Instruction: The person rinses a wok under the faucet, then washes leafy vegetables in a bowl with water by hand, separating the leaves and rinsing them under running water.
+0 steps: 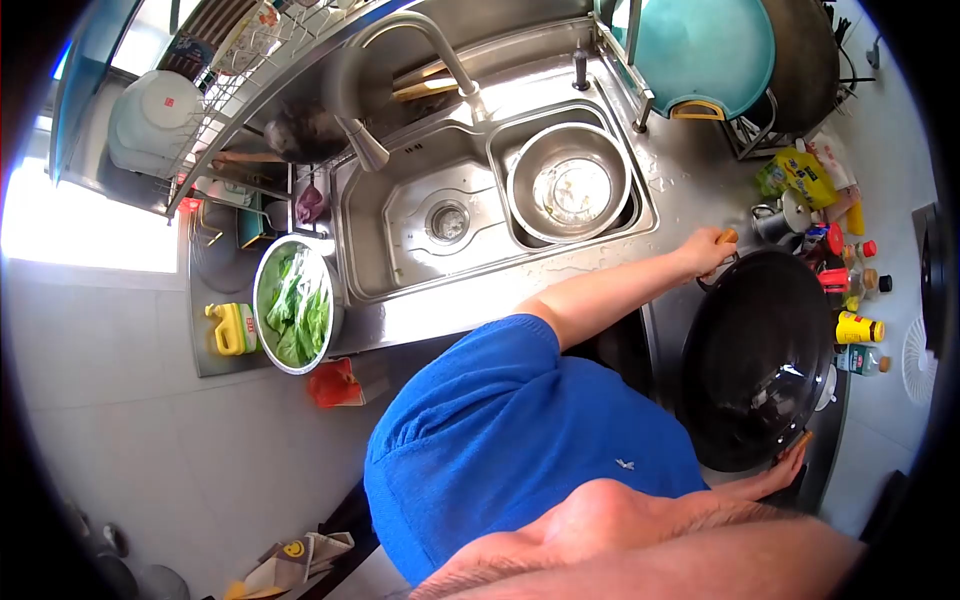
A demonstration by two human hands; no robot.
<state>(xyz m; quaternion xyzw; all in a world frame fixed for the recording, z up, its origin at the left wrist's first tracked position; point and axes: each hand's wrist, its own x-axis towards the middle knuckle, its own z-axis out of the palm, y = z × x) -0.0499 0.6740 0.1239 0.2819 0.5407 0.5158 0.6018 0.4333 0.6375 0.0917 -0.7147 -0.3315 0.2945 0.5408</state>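
A large black wok (pixel 755 350) with wooden grips on its handles is at the right, over the stove side of the counter. My left hand (pixel 706 252) is closed round the handle on its upper left edge. At the wok's lower edge, my right hand (pixel 786 470) is closed on the other handle, its fingers partly hidden. Inside, the wok shows light reflections near its lower part. A metal pot (pixel 785 216) stands just beyond the wok's upper edge.
A double steel sink (pixel 405 240) holds a steel basin (pixel 568 183) in its right bowl. Left of it stands a bowl of leafy greens (pixel 300 315) beside a yellow jug (pixel 232 329). Bottles (pixel 862 280) line the wall at right. A faucet (pixel 425 25) arches over the sink.
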